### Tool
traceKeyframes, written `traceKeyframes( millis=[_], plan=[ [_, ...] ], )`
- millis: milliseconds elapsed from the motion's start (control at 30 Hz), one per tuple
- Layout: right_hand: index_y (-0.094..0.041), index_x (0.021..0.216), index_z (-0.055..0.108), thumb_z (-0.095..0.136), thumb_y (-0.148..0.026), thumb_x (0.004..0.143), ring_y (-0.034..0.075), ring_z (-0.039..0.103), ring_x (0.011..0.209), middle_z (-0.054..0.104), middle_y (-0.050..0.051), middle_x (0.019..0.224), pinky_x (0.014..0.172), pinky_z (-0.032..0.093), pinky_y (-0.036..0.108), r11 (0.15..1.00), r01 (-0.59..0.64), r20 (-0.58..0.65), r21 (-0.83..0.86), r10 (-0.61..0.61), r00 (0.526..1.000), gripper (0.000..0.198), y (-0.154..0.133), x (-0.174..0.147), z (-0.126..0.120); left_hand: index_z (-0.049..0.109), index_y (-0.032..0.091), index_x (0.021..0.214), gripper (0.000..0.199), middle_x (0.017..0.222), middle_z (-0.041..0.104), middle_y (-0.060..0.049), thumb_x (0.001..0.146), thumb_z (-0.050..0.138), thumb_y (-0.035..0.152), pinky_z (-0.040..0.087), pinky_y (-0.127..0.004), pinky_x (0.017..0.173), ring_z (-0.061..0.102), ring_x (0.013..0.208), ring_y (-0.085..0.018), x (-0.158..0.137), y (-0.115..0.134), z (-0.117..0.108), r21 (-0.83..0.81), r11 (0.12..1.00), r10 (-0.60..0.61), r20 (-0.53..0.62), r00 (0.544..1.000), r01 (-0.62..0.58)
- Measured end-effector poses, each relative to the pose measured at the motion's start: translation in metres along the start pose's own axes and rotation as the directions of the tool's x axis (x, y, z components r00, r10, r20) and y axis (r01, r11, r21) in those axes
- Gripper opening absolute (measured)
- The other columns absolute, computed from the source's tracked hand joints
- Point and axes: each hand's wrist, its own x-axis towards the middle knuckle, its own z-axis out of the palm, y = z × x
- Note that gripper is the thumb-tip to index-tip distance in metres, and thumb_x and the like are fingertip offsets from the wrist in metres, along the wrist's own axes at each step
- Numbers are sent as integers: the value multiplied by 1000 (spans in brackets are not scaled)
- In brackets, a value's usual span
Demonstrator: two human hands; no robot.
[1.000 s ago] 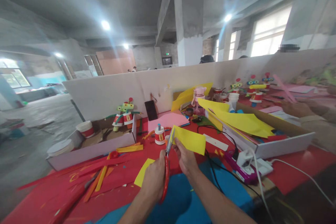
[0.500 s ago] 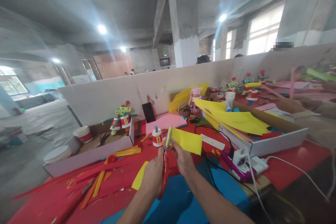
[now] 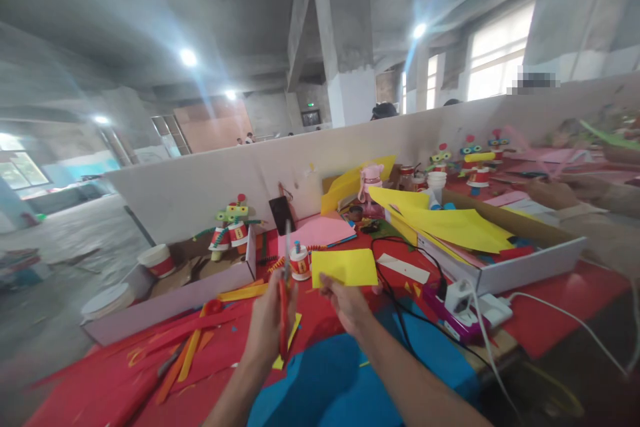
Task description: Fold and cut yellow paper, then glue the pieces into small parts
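My left hand (image 3: 270,313) is closed round the red handles of a pair of scissors (image 3: 284,310), whose blades point up and away. My right hand (image 3: 347,300) pinches the lower edge of a yellow paper rectangle (image 3: 347,265). The scissors and this paper are apart. Behind them stands a small red and white paper cup figure (image 3: 300,263) with a blue knob on top and coiled arms. Under my left hand, a yellow paper scrap (image 3: 290,340) lies partly hidden.
A box with finished cup figures (image 3: 235,220) stands on the left. Yellow sheets (image 3: 460,230) spill over a white box (image 3: 530,265) on the right. Near it lie a purple power strip (image 3: 465,323) and cables. A phone (image 3: 283,215) leans on the partition. At right, another person's blurred arm shows.
The scissors have moved left, away from the yellow paper. My right hand has turned the paper level, and it now faces me as a rectangle.
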Motion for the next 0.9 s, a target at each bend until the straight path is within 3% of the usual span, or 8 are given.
traceKeyframes(
  millis=[67,200,267,400,500,600,733,900],
  plan=[
    [-16,85,71,86,-32,46,15,60,68,71,4,85,56,44,25,977,-142,181,-160,171,969,45,-1,-6,-2,47,23,120,49,69,61,2,76,61,39,45,-24,52,57,55,-14,10,1,-22,-12,1000,19,-44,999,-20],
    [-14,90,72,86,-27,45,18,63,72,72,6,86,65,47,29,859,-247,461,-448,459,759,48,-2,-20,-4,48,21,123,52,87,65,-3,77,64,41,50,-27,68,63,78,-18,14,-9,-54,-162,986,-20,132,991,41],
    [-16,99,71,86,-22,43,21,64,84,72,7,94,74,48,31,833,-269,523,-484,521,674,58,-4,-23,-4,50,21,122,52,87,65,-3,76,66,39,50,-26,66,62,76,-16,9,-16,-55,-212,970,-56,264,963,114],
    [-17,94,73,86,-18,40,20,65,79,73,5,88,73,49,30,759,-298,498,-579,619,608,55,-5,-27,-4,55,21,117,50,84,64,-1,71,72,33,48,-21,57,60,67,-13,-3,-16,-38,-330,930,-18,400,916,163],
    [-15,83,74,84,-24,47,16,62,59,72,3,73,64,50,30,730,-246,457,-638,616,642,38,-7,-30,-4,56,20,111,48,87,64,-1,68,76,29,50,-22,63,62,72,-14,-6,-8,-25,-452,871,18,422,906,193],
    [-17,96,72,80,-32,60,21,68,75,74,6,88,72,52,33,841,-148,497,-520,439,748,40,-8,-30,-1,55,20,109,48,83,64,0,67,76,29,49,-23,61,62,67,-13,-6,-4,-22,-505,832,-11,396,918,229],
    [-18,103,68,75,-45,69,25,68,92,72,8,105,81,52,36,943,-99,398,-319,227,889,45,-3,-23,5,51,22,122,61,68,57,6,65,74,25,40,-18,47,50,49,-7,-5,-8,-20,-442,867,-83,329,941,231],
    [-16,100,67,75,-51,67,27,70,82,74,9,86,76,53,38,973,-157,274,-169,200,941,49,3,-20,8,40,25,138,79,73,61,4,66,73,22,45,-20,53,52,54,-8,-7,-17,-10,-393,903,-47,314,948,175]
  ],
)
